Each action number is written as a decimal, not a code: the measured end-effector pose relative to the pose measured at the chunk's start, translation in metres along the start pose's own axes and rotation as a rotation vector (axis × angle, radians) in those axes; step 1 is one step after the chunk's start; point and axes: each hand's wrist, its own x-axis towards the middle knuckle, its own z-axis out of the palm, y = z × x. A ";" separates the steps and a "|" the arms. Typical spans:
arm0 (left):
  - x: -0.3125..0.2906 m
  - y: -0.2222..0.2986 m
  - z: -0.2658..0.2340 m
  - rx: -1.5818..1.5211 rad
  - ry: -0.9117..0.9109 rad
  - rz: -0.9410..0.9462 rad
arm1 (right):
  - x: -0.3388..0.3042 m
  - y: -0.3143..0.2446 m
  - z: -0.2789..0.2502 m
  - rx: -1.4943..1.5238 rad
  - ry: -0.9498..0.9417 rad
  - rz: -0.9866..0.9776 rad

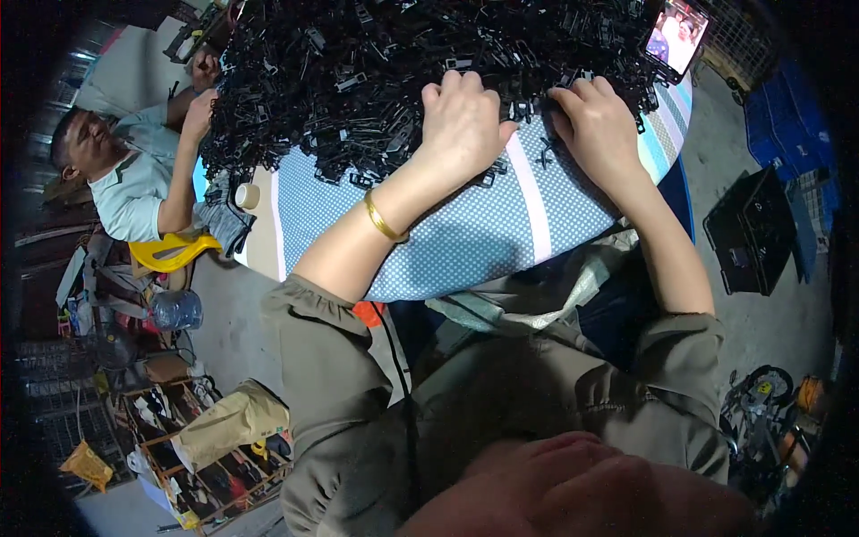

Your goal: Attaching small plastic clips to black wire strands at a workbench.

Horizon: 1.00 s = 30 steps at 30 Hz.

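Curled fingers of the left hand [461, 116] and right hand [598, 125] rest at the near edge of a heap of black parts [358, 89] on the tablecloth [429, 242]; whether either pinches a part, I cannot tell. A black piece [546, 154] lies between them. Blue crates [787, 116] stand beside a black crate [771, 228], contents unclear. Marks on the shirt [608, 407] are too small to read.

The parts [349, 82] are black, the tablecloth [447, 237] blue with pale dots and stripes, the bracelet [377, 219] gold.
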 end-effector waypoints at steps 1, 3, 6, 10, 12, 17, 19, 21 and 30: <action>0.000 -0.002 0.001 -0.002 0.002 0.003 | 0.000 0.001 0.001 -0.007 -0.023 -0.003; 0.000 -0.006 0.003 -0.140 0.096 -0.044 | 0.000 0.001 0.002 -0.020 -0.045 -0.003; 0.001 -0.003 0.004 -0.140 0.158 -0.032 | 0.001 -0.004 0.002 -0.091 -0.095 0.020; 0.001 0.000 0.008 -0.087 0.188 0.007 | -0.001 -0.003 0.002 -0.061 -0.160 0.057; 0.000 0.000 0.007 -0.036 0.174 0.028 | 0.000 -0.005 -0.007 0.032 -0.105 0.043; 0.006 -0.006 0.003 -0.113 0.358 0.020 | 0.002 -0.001 -0.024 0.326 -0.016 0.072; 0.007 -0.009 -0.003 -0.130 0.363 0.007 | 0.002 0.002 -0.024 0.591 -0.020 0.201; 0.008 -0.013 -0.006 -0.247 0.462 0.044 | 0.001 0.006 -0.022 0.703 -0.114 0.277; -0.008 -0.022 -0.022 -0.932 0.139 -0.396 | 0.000 0.007 -0.024 0.688 -0.051 0.370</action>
